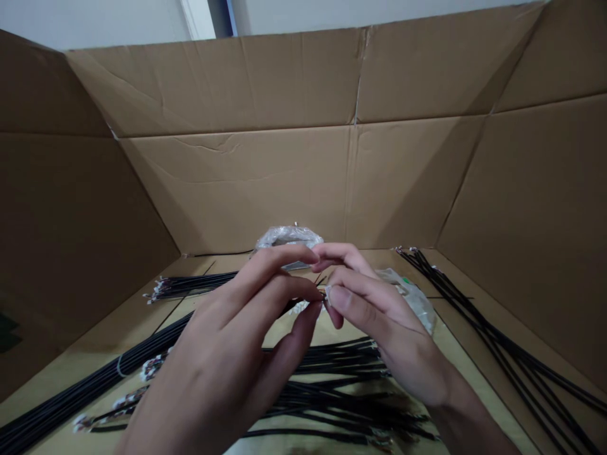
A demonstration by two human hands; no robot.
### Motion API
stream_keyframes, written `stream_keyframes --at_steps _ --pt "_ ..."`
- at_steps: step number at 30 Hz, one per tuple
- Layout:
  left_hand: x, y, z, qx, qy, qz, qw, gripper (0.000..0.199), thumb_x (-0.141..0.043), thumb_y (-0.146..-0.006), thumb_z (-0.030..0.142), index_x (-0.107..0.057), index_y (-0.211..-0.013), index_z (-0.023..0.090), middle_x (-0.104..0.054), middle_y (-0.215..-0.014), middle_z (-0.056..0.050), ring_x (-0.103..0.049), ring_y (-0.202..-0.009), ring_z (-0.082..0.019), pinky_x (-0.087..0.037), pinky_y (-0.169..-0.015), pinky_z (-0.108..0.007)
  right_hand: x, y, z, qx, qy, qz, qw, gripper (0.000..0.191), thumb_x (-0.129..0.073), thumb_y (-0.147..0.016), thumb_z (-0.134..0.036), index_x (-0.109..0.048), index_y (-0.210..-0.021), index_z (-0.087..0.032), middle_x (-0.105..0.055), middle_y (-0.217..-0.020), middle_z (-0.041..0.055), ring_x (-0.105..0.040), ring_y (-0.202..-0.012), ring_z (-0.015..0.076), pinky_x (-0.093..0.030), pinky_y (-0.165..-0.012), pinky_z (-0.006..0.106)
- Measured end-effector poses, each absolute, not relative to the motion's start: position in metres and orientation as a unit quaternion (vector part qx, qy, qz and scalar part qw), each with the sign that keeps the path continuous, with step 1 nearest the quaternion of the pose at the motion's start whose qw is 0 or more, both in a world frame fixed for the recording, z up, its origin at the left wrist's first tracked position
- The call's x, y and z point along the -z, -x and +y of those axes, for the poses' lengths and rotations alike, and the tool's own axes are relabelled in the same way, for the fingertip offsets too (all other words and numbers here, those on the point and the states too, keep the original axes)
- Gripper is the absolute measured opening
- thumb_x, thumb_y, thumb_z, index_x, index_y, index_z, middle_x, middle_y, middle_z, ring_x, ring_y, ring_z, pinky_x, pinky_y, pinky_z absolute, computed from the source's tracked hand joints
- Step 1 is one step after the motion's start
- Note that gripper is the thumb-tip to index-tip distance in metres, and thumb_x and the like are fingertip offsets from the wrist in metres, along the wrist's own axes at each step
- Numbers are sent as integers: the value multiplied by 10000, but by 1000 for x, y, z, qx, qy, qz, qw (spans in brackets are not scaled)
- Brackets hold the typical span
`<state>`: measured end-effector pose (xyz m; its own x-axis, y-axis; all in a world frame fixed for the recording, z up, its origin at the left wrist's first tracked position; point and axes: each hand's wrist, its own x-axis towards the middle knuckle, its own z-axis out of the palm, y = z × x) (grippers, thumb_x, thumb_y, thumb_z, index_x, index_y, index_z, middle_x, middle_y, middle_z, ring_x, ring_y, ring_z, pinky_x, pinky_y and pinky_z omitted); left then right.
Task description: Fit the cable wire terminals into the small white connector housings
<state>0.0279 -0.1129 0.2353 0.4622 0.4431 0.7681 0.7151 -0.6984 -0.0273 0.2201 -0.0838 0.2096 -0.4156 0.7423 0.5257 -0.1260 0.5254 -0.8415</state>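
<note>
My left hand (222, 335) is closed in a pinch, thumb against fingertips, on the end of a thin dark cable (290, 306). Most of that cable is hidden behind the hand. Fingertip to fingertip with it, my right hand (374, 303) pinches a small white connector (327, 293) between thumb and index finger. Cable end and connector meet or nearly meet; the fingers cover the joint. Below both hands lie black cables (332, 360) with white connectors and coloured wires at their ends. Small white pieces (300, 308) show on the surface just behind the fingertips.
Cardboard walls (237, 189) rise at the back and both sides. A tied bundle of black cables (95, 385) lies at left, another bundle (194, 285) behind it. Loose black cables (493, 335) run along the right. Clear plastic bags (288, 236) sit at the back and right.
</note>
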Motion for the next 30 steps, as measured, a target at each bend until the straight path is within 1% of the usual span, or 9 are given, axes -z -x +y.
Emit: stream_keyframes --at_steps 4,7,11,14,17,21,24,27,30 --pt "-235 -30 -111 401 831 -347 166 110 -575 -963 149 -635 -979 239 -747 -1208 -30 -778 -965 -142 -622 -955 -236 -212 -219 -85 -465 212 -713 480 390 -507 -1093 -435 -539 -754 -244 -542 -1286 4 -494 -1327 166 -426 -1063 242" --pt "-236 -32 -110 400 832 -346 166 113 -587 -940 131 -633 -954 234 -763 -1192 -31 -779 -993 -148 -630 -919 -225 -213 -218 -87 -476 213 -711 472 366 -505 -1096 -425 -555 -779 -249 -536 -1276 -2 -523 -1276 160 -414 -1079 251" --pt "-236 -34 -110 408 830 -349 155 117 -585 -931 124 -627 -950 231 -762 -1197 -28 -778 -982 -135 -630 -892 -213 -212 -218 -87 -477 215 -710 472 358 -506 -1092 -441 -585 -798 -252 -537 -1321 -1 -507 -1315 173 -402 -1101 271" --pt "-236 -35 -111 419 825 -347 149 127 -586 -923 108 -625 -936 228 -758 -1193 -24 -776 -952 -121 -632 -847 -199 -211 -216 -87 -487 205 -700 479 366 -502 -1094 -444 -574 -791 -250 -538 -1331 -6 -513 -1303 161 -419 -1082 252" --pt "-237 -35 -112 435 818 -348 143 135 -591 -912 101 -627 -948 226 -752 -1203 -28 -769 -981 -121 -625 -890 -197 -209 -215 -87 -498 191 -690 489 383 -505 -1093 -446 -565 -772 -247 -543 -1302 -13 -516 -1275 153 -436 -1059 237" --pt "-238 -36 -113 437 817 -352 133 142 -603 -904 106 -630 -938 240 -755 -1197 -9 -766 -1012 -119 -612 -949 -189 -208 -215 -87 -514 184 -677 494 392 -508 -1091 -450 -568 -765 -240 -543 -1300 -6 -512 -1276 174 -424 -1060 261" --pt "-237 -36 -113 435 818 -349 138 152 -603 -915 106 -630 -954 249 -765 -1173 6 -769 -997 -113 -603 -983 -193 -208 -215 -87 -522 178 -670 497 389 -509 -1089 -452 -566 -767 -241 -532 -1282 -2 -533 -1221 174 -436 -1024 268" --pt "-234 -38 -112 445 810 -355 139 134 -602 -925 120 -630 -953 249 -770 -1128 4 -773 -944 -112 -624 -940 -200 -208 -215 -85 -522 178 -669 498 380 -516 -1082 -464 -561 -773 -247 -529 -1222 8 -511 -1215 180 -431 -1025 270" --pt "-233 -40 -110 465 803 -351 127 132 -595 -928 118 -626 -939 247 -764 -1098 2 -768 -932 -105 -627 -898 -183 -208 -217 -84 -509 178 -679 498 403 -512 -1075 -499 -553 -765 -245 -531 -1233 21 -489 -1255 202 -409 -1084 301"
